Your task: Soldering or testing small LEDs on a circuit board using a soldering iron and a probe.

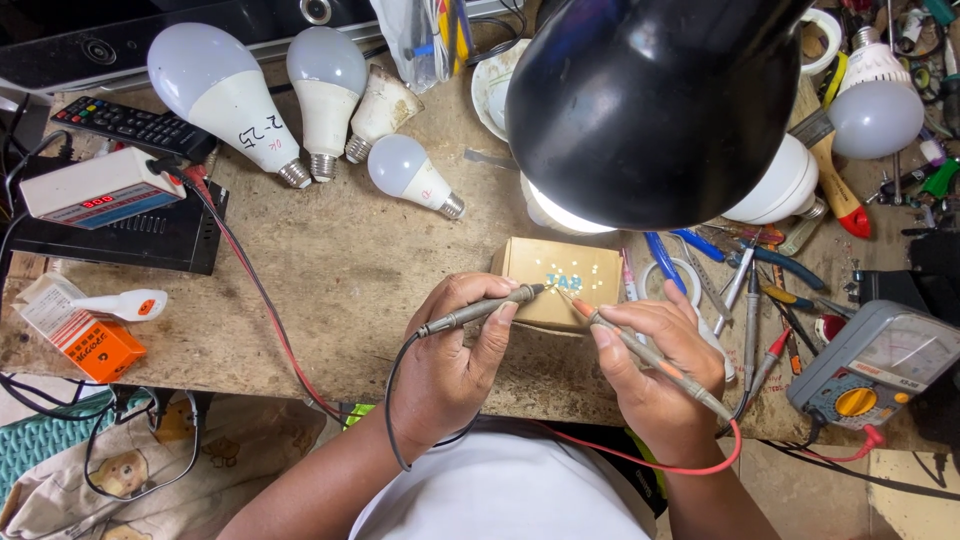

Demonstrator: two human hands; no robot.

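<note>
My left hand (455,345) grips a grey test probe (480,309) with a black lead, its tip pointing right onto a small lit LED board (566,281). The board rests on a tan cardboard box (558,280) at the middle of the workbench. My right hand (655,365) holds a second probe (650,355) with a red lead, its tip touching the same board from the right. Both tips meet near the board's glowing spots.
A black desk lamp (650,100) hangs over the box. Several white LED bulbs (225,95) lie at the back left. A remote (130,125), a white meter box (95,187) and an orange carton (95,345) sit left. Hand tools (760,290) and a multimeter (875,365) are right.
</note>
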